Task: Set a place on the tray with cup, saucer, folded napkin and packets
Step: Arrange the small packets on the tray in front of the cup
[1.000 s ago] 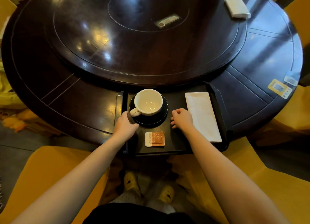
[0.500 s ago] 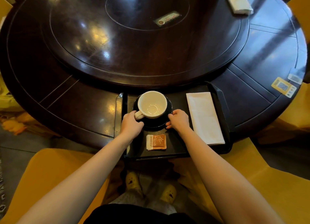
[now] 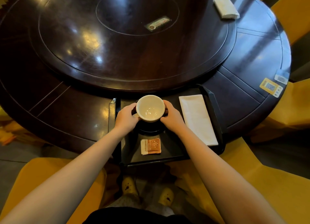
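Note:
A black tray (image 3: 216,109) sits at the near edge of the dark round table and overhangs it toward me. On its left half a white cup (image 3: 150,108) stands empty on a black saucer (image 3: 150,130). My left hand (image 3: 125,118) grips the saucer's left side and hides the cup's handle. My right hand (image 3: 172,118) grips the right side, thumb against the cup. A folded white napkin (image 3: 197,118) lies along the tray's right side. Orange and white packets (image 3: 151,146) lie stacked near the front rim.
A large turntable (image 3: 134,47) fills the table's middle, with a small label card (image 3: 158,24) on it. Another folded white napkin (image 3: 225,7) lies at the far right. A yellow QR sticker (image 3: 270,87) sits on the right rim. Yellow chairs (image 3: 285,181) flank me.
Both hands have moved in from the tray floor and its left rim to close on the saucer's sides. Cup and saucer have shifted slightly.

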The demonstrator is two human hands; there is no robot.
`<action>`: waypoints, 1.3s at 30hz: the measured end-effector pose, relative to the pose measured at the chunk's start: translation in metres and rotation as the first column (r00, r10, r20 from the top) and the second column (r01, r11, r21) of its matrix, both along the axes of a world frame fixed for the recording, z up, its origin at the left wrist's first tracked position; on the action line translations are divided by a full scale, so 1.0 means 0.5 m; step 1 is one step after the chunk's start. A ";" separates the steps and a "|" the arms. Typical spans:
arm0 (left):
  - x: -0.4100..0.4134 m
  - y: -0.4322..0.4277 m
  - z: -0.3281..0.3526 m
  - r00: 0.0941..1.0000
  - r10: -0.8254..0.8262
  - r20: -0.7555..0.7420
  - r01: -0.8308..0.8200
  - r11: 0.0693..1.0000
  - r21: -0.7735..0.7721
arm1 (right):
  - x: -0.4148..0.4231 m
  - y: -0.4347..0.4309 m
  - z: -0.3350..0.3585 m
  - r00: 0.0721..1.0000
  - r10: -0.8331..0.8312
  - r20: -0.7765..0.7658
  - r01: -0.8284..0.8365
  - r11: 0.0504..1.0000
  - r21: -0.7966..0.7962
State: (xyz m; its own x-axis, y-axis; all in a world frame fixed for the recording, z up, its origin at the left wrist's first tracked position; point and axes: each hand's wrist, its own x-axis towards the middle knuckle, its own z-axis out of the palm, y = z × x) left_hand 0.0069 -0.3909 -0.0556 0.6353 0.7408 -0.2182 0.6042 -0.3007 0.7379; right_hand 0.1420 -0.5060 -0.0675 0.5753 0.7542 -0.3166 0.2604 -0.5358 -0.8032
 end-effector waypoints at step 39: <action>-0.107 -0.167 -0.069 0.966 -0.102 -0.236 0.080 0.992 -0.102 | -0.139 -0.122 -0.088 0.990 -0.135 0.030 0.137 0.985 -0.102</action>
